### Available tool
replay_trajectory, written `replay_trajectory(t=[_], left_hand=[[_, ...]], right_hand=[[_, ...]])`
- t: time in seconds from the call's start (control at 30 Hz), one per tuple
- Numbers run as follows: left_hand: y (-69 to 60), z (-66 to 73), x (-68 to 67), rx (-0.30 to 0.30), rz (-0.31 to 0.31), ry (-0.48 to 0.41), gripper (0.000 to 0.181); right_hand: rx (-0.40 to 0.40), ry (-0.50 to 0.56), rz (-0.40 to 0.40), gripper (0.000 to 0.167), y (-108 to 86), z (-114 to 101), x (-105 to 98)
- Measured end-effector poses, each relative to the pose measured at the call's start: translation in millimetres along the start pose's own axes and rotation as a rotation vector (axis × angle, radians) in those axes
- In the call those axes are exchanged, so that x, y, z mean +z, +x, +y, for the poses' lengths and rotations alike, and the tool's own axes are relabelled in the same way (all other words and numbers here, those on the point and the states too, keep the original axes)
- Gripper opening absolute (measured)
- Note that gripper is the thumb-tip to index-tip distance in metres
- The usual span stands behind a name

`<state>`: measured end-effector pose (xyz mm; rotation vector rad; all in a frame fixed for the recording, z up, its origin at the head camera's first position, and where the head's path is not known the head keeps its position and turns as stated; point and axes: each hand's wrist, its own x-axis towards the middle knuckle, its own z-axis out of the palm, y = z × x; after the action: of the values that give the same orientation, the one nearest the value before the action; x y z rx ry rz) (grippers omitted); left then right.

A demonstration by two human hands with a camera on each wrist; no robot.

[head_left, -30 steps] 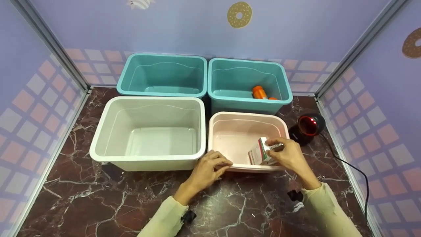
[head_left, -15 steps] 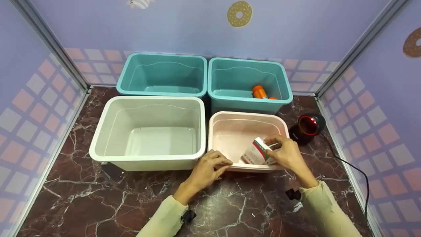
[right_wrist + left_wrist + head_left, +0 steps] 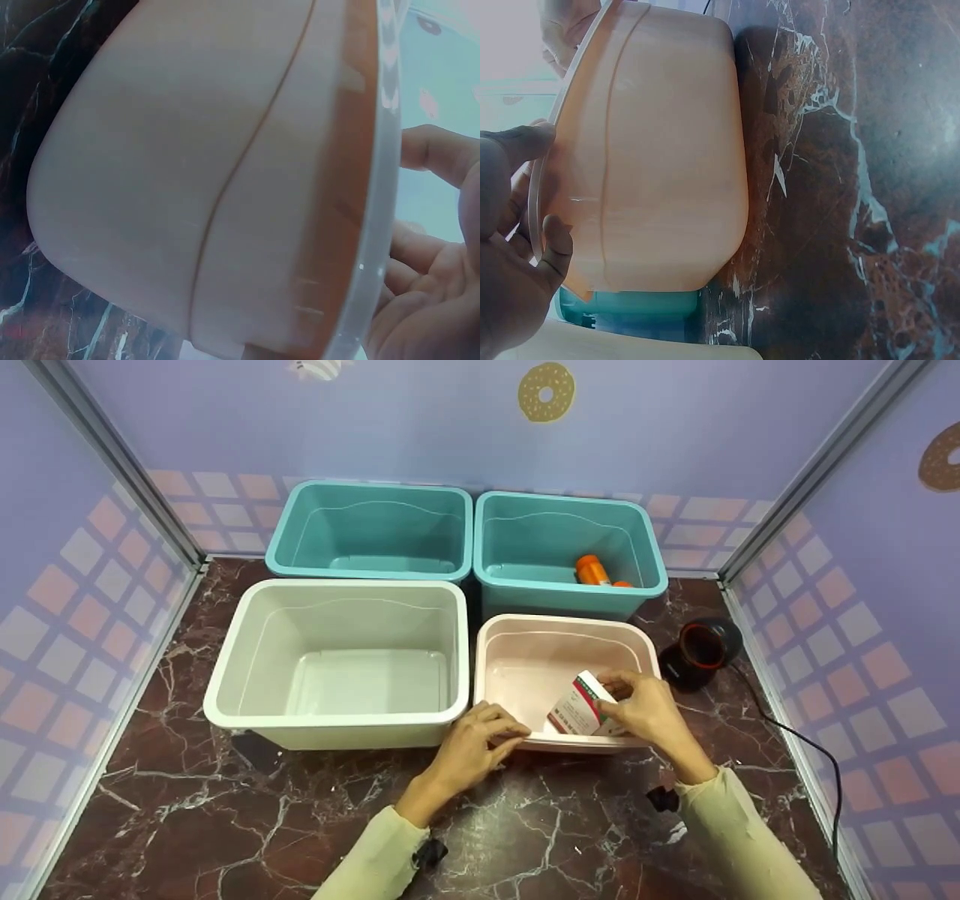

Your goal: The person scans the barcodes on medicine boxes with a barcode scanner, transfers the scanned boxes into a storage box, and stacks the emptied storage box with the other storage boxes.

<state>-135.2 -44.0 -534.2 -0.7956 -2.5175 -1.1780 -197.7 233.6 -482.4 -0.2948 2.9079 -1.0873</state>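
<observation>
Right grip [image 3: 646,709] pinches carton [image 3: 576,708] (open room leftward); left grip [image 3: 475,739] holds pink bin's rim [image 3: 570,740].

One left arm [image 3: 376,851] in pale yellow-green fabric sleeve, angled forward and inward; bare left hand [image 3: 471,741], back uppermost, fingers bent, gripping. One right arm [image 3: 742,832], similarly sleeved, angled inward; bare right hand [image 3: 649,706], thumb and fingers pinching.

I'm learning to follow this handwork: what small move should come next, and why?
Probably the right hand should lay the white box down in the pink bin before letting go: the box looks tilted there, held near its upper end, and the left hand already grips the bin's near rim.
</observation>
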Motion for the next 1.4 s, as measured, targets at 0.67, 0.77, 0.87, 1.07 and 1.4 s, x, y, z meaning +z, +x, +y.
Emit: replay_trajectory(t=[0.67,0.77,0.87,1.07,1.4], left_hand=[[-1.0,-0.2,-0.4,-0.007,-0.001,-0.006,0.015],[-1.4,-1.3,-0.2,0.002,0.003,-0.007,0.014],[-1.4,-1.8,0.2,0.009,0.008,-0.007,0.014],[-1.2,-2.2,1.1,0.008,0.010,-0.008,0.014],[-0.7,-1.8,0.5,0.016,0.020,0.001,0.014]], right_hand=[[-0.067,-0.076,0.069,0.030,-0.9,-1,-3],[-0.066,-0.053,0.081,0.031,-1.8,0,-8],[-0.056,-0.027,0.091,0.031,-3.0,2,-12],[-0.047,0.043,0.123,0.029,-4.8,4,-22],[-0.050,0.230,0.169,0.031,-9.9,6,-39]])
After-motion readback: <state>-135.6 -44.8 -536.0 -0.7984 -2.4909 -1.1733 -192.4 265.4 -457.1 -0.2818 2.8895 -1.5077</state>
